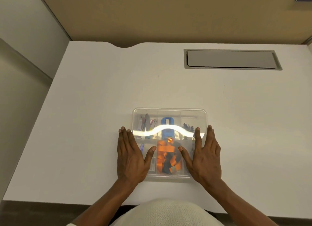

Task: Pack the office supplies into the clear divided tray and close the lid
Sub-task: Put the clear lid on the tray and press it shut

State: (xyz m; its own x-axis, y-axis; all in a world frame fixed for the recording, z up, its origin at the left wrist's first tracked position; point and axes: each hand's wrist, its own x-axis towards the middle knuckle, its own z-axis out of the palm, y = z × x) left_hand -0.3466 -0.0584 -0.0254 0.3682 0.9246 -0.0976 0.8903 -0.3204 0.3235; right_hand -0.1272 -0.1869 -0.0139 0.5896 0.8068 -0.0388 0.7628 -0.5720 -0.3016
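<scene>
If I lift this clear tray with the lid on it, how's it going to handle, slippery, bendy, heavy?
The clear tray looks like thin glossy plastic, so probably slick and slightly flexible. The glare across its lid bends in a wave, hinting at a springy top. Its contents are small items, so likely light. With the left hand and right hand flat on top, gripping both sides seems safer.

Clear divided tray near the front edge of the desk, lid on top; left hand and right hand flat on the lid's sides; recessed hatch behind, to the right.
</scene>
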